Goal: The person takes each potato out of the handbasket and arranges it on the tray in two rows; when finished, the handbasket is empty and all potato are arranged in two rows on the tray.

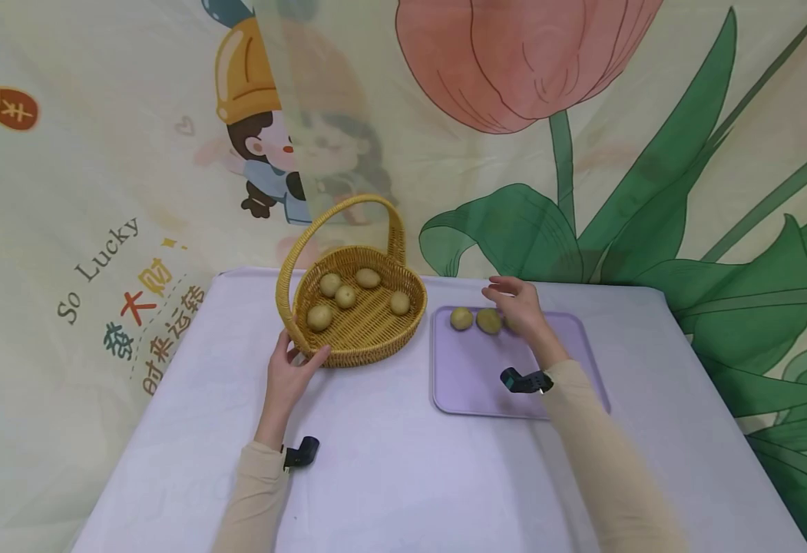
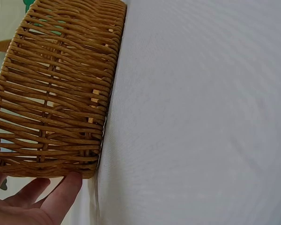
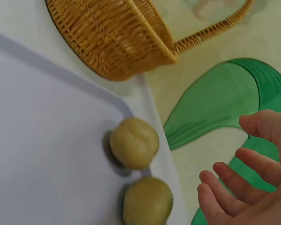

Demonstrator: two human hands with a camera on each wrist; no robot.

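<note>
A yellow-brown wicker basket (image 1: 375, 355) with a tall arched handle stands on the left half of the table, several potatoes (image 1: 319, 317) inside it. My left hand (image 1: 292, 376) grips its near left side, thumb over the rim and fingers against the outer wall (image 2: 56, 93). On the right lies a lilac tray (image 1: 472, 384), with potatoes (image 1: 461, 319) along its far edge; another is partly hidden behind my right hand (image 1: 519, 311). That hand hovers over the tray's far side, fingers spread and loosely bent, holding nothing. Two tray potatoes (image 3: 134, 143) show in the right wrist view.
A white cloth (image 1: 375, 461) covers the table. Right behind its far edge hangs a printed backdrop (image 1: 500, 230) with tulips and cartoon figures. The basket's handle (image 1: 348, 203) rises well above the rim. A gap of tablecloth separates basket and tray.
</note>
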